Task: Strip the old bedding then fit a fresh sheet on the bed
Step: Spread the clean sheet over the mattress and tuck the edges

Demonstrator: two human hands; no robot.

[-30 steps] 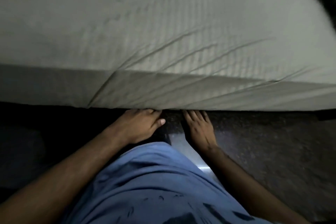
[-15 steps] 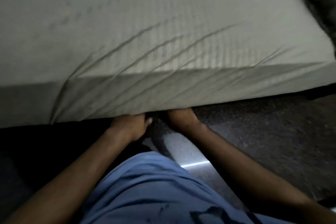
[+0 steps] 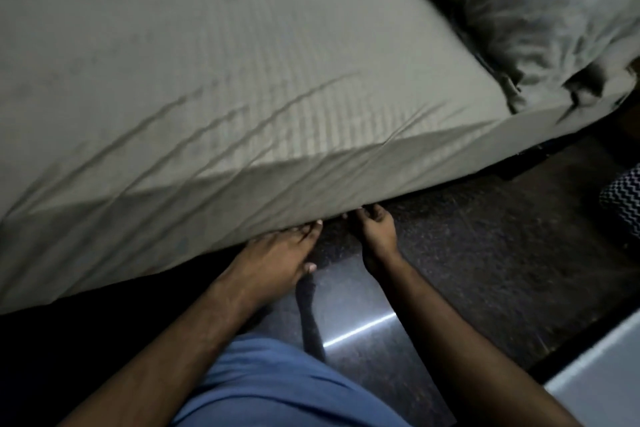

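Observation:
A pale grey-green striped sheet (image 3: 242,107) covers the mattress and hangs down its near side in diagonal creases. My left hand (image 3: 280,253) reaches to the sheet's lower edge, its fingers fairly straight and their tips against the hem, the thumb free below. My right hand (image 3: 375,229) is just to the right of it, with curled fingers holding the hem where it meets the dark gap under the mattress. A crumpled pillow (image 3: 540,10) in a matching case lies at the bed's far right end.
Dark speckled floor (image 3: 485,270) runs along the bed, with a bright reflection near my blue-clad legs. A black-and-white zigzag cloth item (image 3: 623,201) sits at the right edge. A pale flat surface (image 3: 602,381) fills the bottom right corner.
The view has swung right, bringing the pillow in. Both hands have slid right along the mattress's lower edge, and the right hand has come out from under it with its fingers curled.

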